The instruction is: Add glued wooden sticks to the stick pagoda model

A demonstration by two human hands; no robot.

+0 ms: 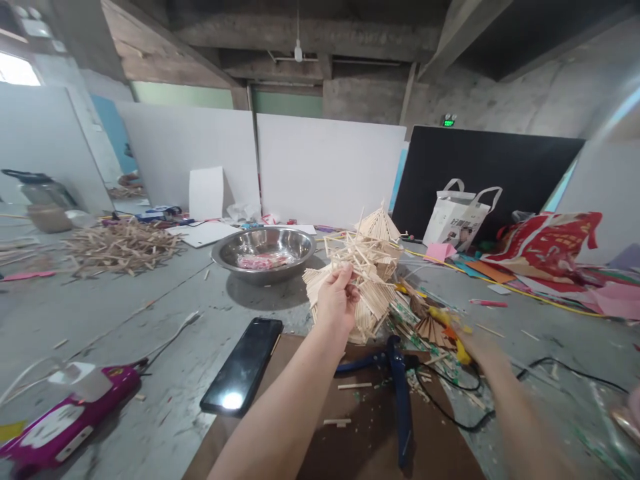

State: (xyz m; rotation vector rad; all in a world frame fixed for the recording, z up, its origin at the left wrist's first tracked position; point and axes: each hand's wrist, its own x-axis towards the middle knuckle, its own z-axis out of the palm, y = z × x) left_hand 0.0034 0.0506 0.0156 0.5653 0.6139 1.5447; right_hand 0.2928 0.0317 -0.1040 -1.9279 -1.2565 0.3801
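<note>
My left hand [340,300] is closed, thumb and fingers pinched on a model built of thin wooden sticks [373,303]. Slatted roof-like panels and a pointed top show on the model, and loose-looking sticks jut out around my fingers. What exactly lies between the fingertips is partly hidden. On the right, my right hand [477,343] is smeared by motion at a yellow and orange glue gun [443,317]. Whether its fingers are wrapped round the handle does not show. Blue-handled cutters [397,393] lie on a brown board [360,433] below the model.
A black phone [243,367] lies left of the board, near a purple power strip [75,420]. Behind stand a steel basin [263,250] and a heap of sticks [125,245]. A black cord [465,427] loops at right, below a white bag [457,217] and red packaging [550,243].
</note>
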